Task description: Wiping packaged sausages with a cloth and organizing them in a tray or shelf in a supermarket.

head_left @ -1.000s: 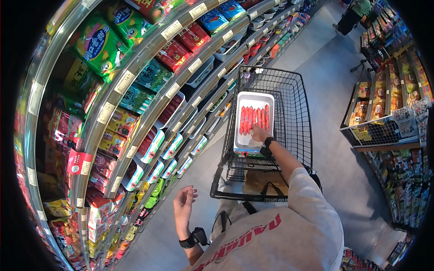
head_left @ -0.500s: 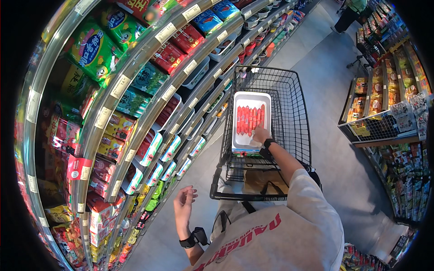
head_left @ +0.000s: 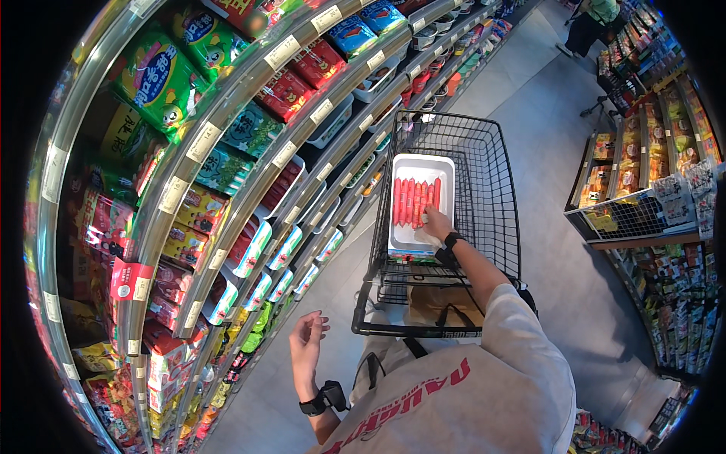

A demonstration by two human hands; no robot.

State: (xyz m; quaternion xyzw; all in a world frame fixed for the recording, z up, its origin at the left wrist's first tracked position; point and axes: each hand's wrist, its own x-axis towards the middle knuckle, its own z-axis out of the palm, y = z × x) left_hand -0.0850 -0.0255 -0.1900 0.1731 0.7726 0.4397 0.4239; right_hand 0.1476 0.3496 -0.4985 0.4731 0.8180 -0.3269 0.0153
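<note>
A row of red sticks [head_left: 409, 201], apparently wrapped sausages, is held in a white tray [head_left: 420, 166], laid side by side and running lengthwise from the tray's far end toward its near end. By judgement, each stick is light, fairly firm with a little give, and perhaps slippery if it is sleeved in smooth film. Breakage seems unlikely, though a stick could be dented or bent if pinched hard. A stick is best grasped around its middle, where the weight should be balanced.

The tray's near right part is overlapped by the right hand [head_left: 436, 226], whose fingers are placed at the near ends of the rightmost sticks; the sticks farther left in the tray are left uncovered. Whether a stick is gripped or merely touched cannot be told, since the fingertips are partly hidden by the hand.

The left hand [head_left: 308, 340] is held well apart from the tray, to its near left, its fingers loosely curled with nothing seen between them. The tray is surrounded by a black wire cart [head_left: 408, 331].
</note>
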